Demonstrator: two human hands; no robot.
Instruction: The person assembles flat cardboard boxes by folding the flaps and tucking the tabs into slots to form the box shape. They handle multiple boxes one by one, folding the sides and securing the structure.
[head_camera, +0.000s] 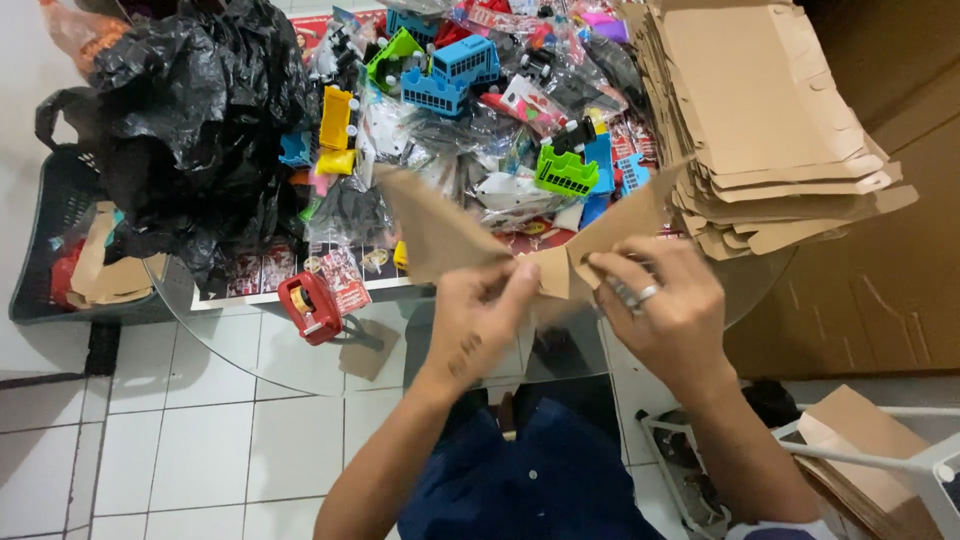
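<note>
I see a flat brown cardboard cutout (540, 245) held up over the near edge of the glass table (300, 350), blurred at its left flap. My left hand (475, 310) pinches its middle fold with fingers closed, and my right hand (665, 300) grips the right side likewise. Behind lie a stack of cardboard blanks (770, 130), bagged plastic toy buses (450, 70), a black plastic bag (190, 110) and a red tape dispenser (310, 305).

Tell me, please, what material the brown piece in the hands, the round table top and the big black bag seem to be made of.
Brown piece: looks like thin matte cardboard, creased, held by left hand and right hand. Table top: apparently clear glass; floor tiles show through. Black bag: probably thin plastic film, glossy and crinkled.
</note>
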